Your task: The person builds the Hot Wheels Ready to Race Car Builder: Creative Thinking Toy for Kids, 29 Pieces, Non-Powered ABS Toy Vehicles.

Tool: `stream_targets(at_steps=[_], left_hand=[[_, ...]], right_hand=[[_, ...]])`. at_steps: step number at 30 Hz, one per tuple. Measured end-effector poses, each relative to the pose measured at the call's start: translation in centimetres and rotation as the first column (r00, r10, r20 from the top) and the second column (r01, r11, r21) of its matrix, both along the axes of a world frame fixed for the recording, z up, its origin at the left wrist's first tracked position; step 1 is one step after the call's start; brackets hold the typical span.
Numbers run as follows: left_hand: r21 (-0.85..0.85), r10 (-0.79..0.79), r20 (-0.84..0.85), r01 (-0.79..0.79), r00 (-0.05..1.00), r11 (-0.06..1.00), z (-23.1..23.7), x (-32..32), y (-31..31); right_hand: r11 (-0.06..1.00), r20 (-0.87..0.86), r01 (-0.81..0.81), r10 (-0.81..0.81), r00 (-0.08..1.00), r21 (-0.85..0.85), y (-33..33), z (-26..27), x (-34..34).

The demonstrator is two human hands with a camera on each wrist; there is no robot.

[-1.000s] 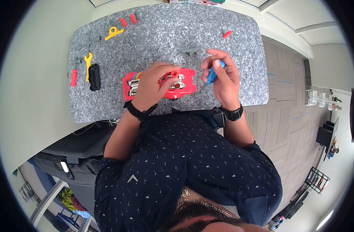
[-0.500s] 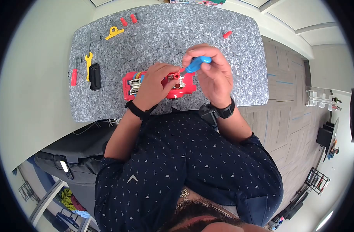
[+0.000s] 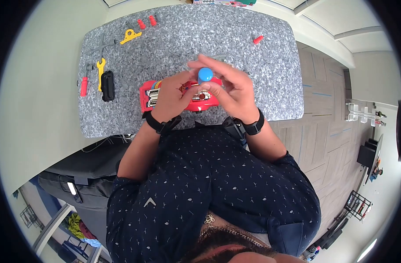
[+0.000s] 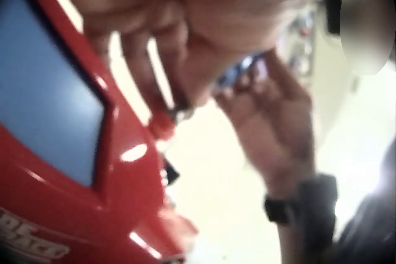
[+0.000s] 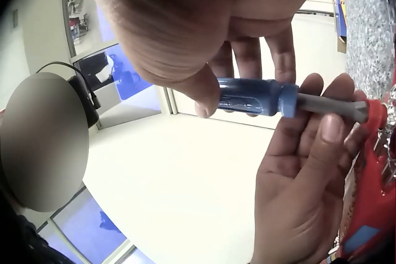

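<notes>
A red toy race car (image 3: 204,105) with a silvery engine sits on the grey speckled table, partly hidden by the left hand (image 3: 169,98). Over the engine, that hand's thumb and fingertips pinch a small red plastic screw (image 5: 375,114). The right hand (image 3: 235,90) holds a blue-handled toy screwdriver (image 3: 205,74) upright, gripping it by the handle. In the right wrist view the grey shaft (image 5: 328,106) passes beside the left thumb, its tip at the red screw. The left wrist view is blurred, with the car's blue window (image 4: 49,97) close by.
Along the table's left lie a yellow wrench (image 3: 101,74), a black part (image 3: 107,86), a red-handled tool (image 3: 84,87) and a grey cross wrench (image 3: 102,47). Farther back are a yellow piece (image 3: 130,37) and small red pieces (image 3: 152,20). Another red piece (image 3: 258,40) lies back right.
The right hand has moved left from beside the car to above its engine, swinging the screwdriver from slanted to upright over the red screw. The left hand has stayed nearly still.
</notes>
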State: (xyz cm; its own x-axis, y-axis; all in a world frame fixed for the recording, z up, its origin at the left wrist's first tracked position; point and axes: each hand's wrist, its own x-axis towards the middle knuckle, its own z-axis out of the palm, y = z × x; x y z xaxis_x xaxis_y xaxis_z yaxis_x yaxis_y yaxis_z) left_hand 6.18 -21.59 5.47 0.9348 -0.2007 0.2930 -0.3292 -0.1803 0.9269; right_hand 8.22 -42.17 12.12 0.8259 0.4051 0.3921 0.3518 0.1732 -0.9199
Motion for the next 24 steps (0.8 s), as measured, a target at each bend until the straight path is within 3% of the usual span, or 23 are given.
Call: stream_targets(at_steps=[3,6,8,11,14,18,21,24], left_hand=[[0.014,-0.044,-0.066,0.045,0.997,0.999,-0.9,0.1,0.7],[-0.080,-0.051,-0.094,0.044,0.994,0.996,-0.9,0.2,0.1],[-0.160,-0.023,-0.058,0.013,0.998,0.987,-0.5,-0.1,-0.7],[-0.049,-0.025,-0.053,0.023,0.998,0.999,0.8,-0.1,-0.5],[-0.113,-0.112,-0.106,0.100,0.988,0.989,-1.1,0.2,-0.1],[-0.008,-0.105,-0.066,0.105,0.992,0.994,-1.2,0.0,0.1],[-0.020,-0.081,-0.094,0.079,0.992,0.997,-0.3,-0.1,-0.4],[0.074,-0.074,-0.070,0.079,0.995,0.994,-0.1,0.0,0.0]], right_hand=[[0.994,0.231,0.052,-0.027,0.973,-0.100,-0.8,-0.2,1.0],[0.993,0.192,0.045,-0.024,0.981,-0.105,-1.2,-0.1,0.7],[0.980,0.253,0.124,-0.081,0.964,-0.157,-1.4,-0.3,0.6],[0.972,0.291,0.159,-0.104,0.951,-0.174,-0.7,0.6,0.3],[0.988,0.251,0.108,-0.078,0.965,-0.111,-0.3,0.6,0.3],[0.981,0.237,0.085,-0.042,0.971,-0.176,-1.5,-0.6,0.3],[0.936,0.341,0.259,-0.169,0.925,-0.238,-1.4,-0.4,0.0],[0.979,0.292,0.180,-0.146,0.945,-0.092,-0.8,0.1,0.1]])
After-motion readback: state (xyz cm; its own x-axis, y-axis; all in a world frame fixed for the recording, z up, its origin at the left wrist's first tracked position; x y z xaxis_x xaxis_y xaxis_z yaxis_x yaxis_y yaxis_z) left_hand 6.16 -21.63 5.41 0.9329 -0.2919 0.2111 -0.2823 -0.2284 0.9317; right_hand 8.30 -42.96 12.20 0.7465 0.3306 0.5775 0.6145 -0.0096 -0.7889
